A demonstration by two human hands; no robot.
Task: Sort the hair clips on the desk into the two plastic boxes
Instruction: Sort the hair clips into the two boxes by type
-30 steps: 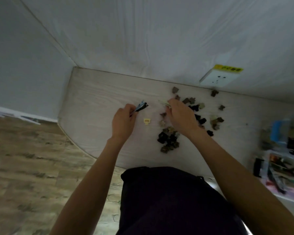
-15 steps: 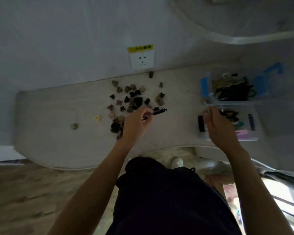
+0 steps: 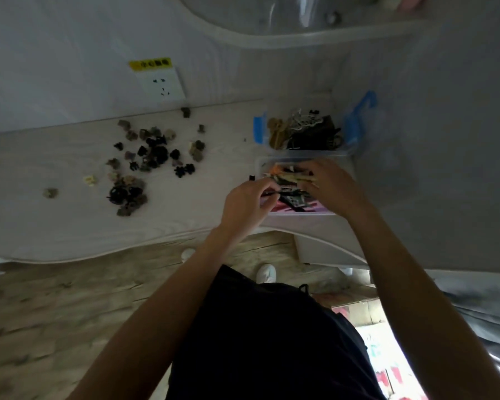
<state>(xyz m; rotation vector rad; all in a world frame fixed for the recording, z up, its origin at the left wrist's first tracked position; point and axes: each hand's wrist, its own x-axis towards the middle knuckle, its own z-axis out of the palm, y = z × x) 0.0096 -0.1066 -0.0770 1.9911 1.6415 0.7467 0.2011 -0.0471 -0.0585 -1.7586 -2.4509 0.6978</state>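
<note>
— Black slim clip [image 3: 274,193] sits pinched in your left hand [image 3: 247,204], and you have it right at the left wall of the near plastic box [image 3: 298,216]. Is that the step you mean?

— Yes. What about my right hand [image 3: 334,189]?

— It hangs over the same box with its fingers [image 3: 311,180] curled around a pale, straight clip [image 3: 293,178], so both hands are at the drop-off. I judge you are mid-deposit: the long flat clips go into this near box, which already holds pink, orange and dark ones.

— And the far plastic box [image 3: 305,132]?

— It stands against the wall toward the far right corner of the tabletop [image 3: 55,226], touching the near box, and holds bulkier claw clips in tan, white and black. You are not reaching for it now.

— What does the next move call for?

— Loosen both grips so the two clips fall inside the near box rather than over its wall; the left one is close to the rim, so carry it a little further in first. Then go back to the small claw clips [image 3: 145,166] scattered along the middle of the tabletop, well apart from the boxes. Plenty are left, including a lone clip [image 3: 50,193] toward the left edge, so the sorting looks far from done.
</note>
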